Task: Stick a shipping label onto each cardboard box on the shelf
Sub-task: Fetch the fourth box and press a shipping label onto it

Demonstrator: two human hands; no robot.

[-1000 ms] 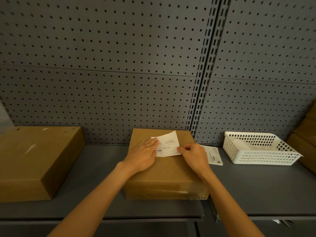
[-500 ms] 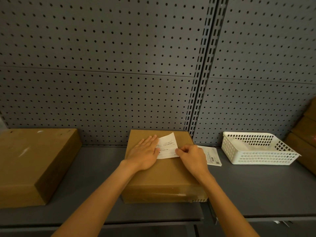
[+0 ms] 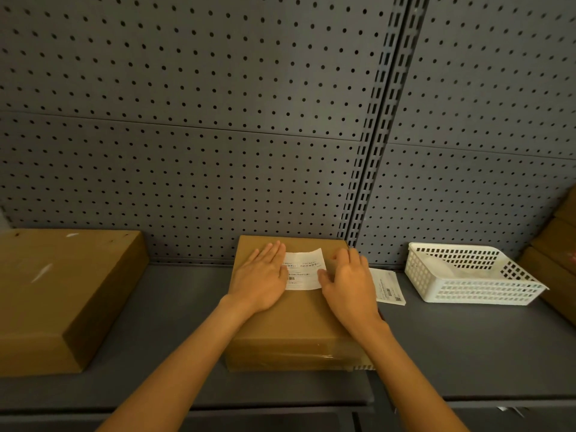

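At frame centre the shipping label (image 3: 304,269) lies flat on the middle cardboard box (image 3: 291,310) on the shelf (image 3: 467,347) — left hand (image 3: 260,280) and right hand (image 3: 350,283) both press it with straight, open fingers. Best to smooth outward from the middle — driving out bubbles, sealing the corners

The left hand (image 3: 260,275) covered the shipping label's (image 3: 304,269) left edge; the right hand (image 3: 350,283) hid its right edge. Label print was illegible. Stacked boxes (image 3: 558,260) were cut off at frame right.
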